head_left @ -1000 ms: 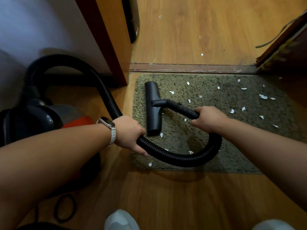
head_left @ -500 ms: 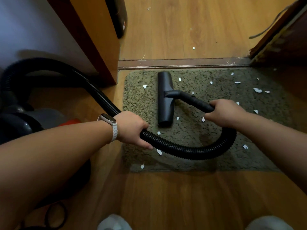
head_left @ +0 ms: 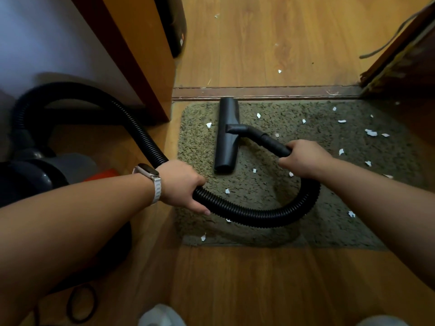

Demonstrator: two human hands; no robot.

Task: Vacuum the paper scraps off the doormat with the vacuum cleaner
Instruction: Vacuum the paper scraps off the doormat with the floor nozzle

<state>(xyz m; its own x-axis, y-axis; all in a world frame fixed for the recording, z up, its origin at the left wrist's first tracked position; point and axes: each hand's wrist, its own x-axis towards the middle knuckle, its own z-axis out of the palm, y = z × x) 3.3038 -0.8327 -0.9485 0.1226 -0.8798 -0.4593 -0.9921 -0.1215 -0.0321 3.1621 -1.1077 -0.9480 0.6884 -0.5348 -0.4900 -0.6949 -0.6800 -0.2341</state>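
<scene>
A green-grey doormat (head_left: 329, 231) lies on the wooden floor below the door threshold. Several white paper scraps (head_left: 370, 132) are scattered over it, most on the right side. The black vacuum nozzle (head_left: 227, 135) lies flat on the mat's left part, its far end near the threshold. My right hand (head_left: 304, 158) grips the rigid tube just behind the nozzle. My left hand (head_left: 182, 184), with a watch on the wrist, grips the ribbed black hose (head_left: 259, 214), which loops over the mat between both hands.
The vacuum cleaner body (head_left: 30, 177), black with an orange part, stands at the left, its hose arching up by a wooden door frame (head_left: 146, 67). A threshold strip (head_left: 270, 91) borders the mat's far edge. Scraps also lie on the floor beyond it. A cable loop (head_left: 81, 303) lies bottom left.
The nozzle has slid to the right and farther along the mat toward the threshold, and a few scraps near the mat's left centre are gone. Both hands keep their grips.
</scene>
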